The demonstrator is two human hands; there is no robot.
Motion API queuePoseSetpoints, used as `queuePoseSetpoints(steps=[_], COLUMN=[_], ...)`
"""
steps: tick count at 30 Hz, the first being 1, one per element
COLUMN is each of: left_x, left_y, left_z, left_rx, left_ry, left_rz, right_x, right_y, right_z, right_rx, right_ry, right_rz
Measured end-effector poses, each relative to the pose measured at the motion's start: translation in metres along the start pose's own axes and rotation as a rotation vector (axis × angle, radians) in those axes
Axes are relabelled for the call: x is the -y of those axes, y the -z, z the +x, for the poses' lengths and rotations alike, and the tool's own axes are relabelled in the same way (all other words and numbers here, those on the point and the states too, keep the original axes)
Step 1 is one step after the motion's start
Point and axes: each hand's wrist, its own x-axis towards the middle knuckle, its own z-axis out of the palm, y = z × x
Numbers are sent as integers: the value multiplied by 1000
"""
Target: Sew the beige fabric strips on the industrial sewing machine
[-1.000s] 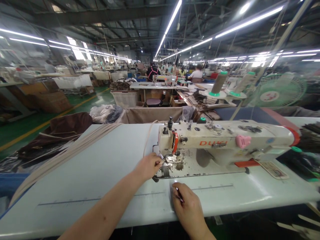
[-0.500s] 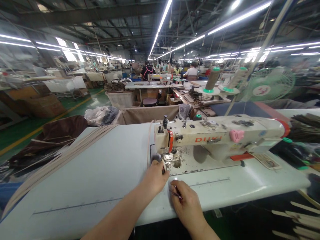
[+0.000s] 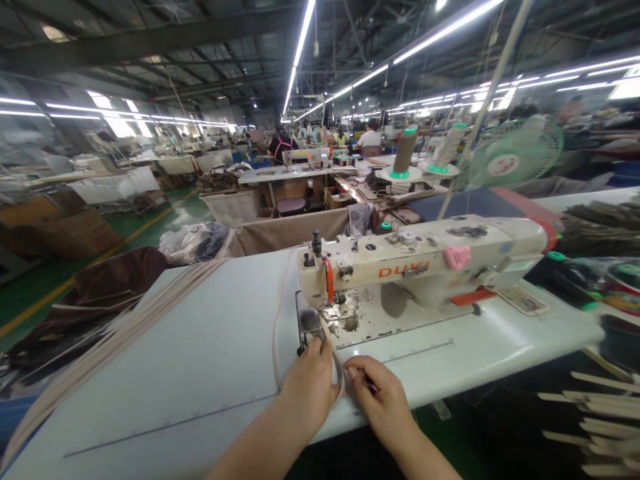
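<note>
My left hand (image 3: 309, 377) is closed on a narrow beige fabric strip (image 3: 339, 363) at the left end of the sewing machine (image 3: 425, 257). Its fingertips are by the dark metal plate (image 3: 311, 321) beside the needle area. From there the strip bends down toward me in a loop, and a thin length of it (image 3: 276, 333) curves over the table on the left. My right hand (image 3: 377, 390) is at the table's front edge, its fingers curled round a small dark object mostly hidden in the palm. Its thumb and forefinger are close to the strip's loop; whether they touch it I cannot tell.
A bundle of long beige strips (image 3: 125, 327) lies across the table's left side. More strips (image 3: 595, 420) stick out at lower right. Thread cones (image 3: 404, 155) and a green fan (image 3: 515, 160) stand behind the machine. A fabric-lined bin (image 3: 290, 233) adjoins the table's far edge.
The view has shifted, so the machine sits slightly further left. My left hand has drawn back a little from the needle area, and the strip's loop now shows between my hands.
</note>
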Motion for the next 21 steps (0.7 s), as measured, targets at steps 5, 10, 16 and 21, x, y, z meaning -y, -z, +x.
queuePoseSetpoints(steps=[5,10,16,21], left_x=[-8,21,51,64], left_y=[1,-25,-43,-57], left_z=[-3,1,5,11], left_rx=[-101,-199,-318,-334], left_ry=[-82,-217,-419,-461], left_rz=[43,49,44,107], right_x=[1,-15,-62,-95], right_y=[24,56,122,199], right_z=[-10,-41,-82,-127], right_rx=[70,-206,-696,-978], right_ry=[-220,-412,-588,-718], right_rz=[221,324,2,-262])
